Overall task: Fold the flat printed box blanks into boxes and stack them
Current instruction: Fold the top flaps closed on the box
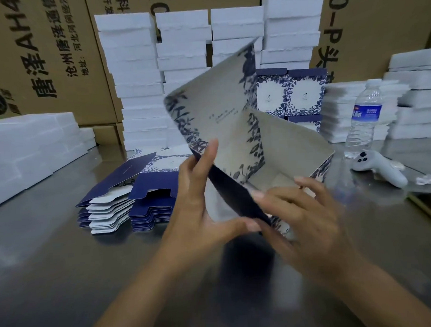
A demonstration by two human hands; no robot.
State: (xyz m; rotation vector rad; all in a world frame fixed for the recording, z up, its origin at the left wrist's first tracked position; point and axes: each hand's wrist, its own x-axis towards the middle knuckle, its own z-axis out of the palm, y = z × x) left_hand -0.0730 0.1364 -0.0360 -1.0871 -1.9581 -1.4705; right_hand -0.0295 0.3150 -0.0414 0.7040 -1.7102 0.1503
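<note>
Box blank in hand (222, 119): half opened, held up off the metal table (67, 278) in the middle of the view, tilted, pale printed panels with blue leaf pattern, dark navy edge running down between the two hands. It's motion-blurred, so the finer folds are hard to read.

Left hand (199, 210): pinching the lower left edge of the blank, thumb underneath near the bottom corner, fingers (210, 153) stretched up along the panel.

Right hand (302, 216): closed on the lower right part of the blank, fingers curled over the navy flap, thumb side hidden behind the card, so can't tell exactly how tight.

Flat blanks (127, 200): two side-by-side piles on the table just left of the hands, navy and white tabs fanned out, top one lifted a bit.

Finished boxes (292, 94): blue-and-white ones stacked at the back, partly blocked by the raised blank.

White foam trays (135, 75): tall columns behind everything, plus lower piles far left and far right.

Water bottle (364, 119): upright on the right, near the raised blank's right corner.

White controller (378, 167): lying on the table just beside the bottle's base.

Brown cartons (42, 59): wall of them along the back with printed lettering.
</note>
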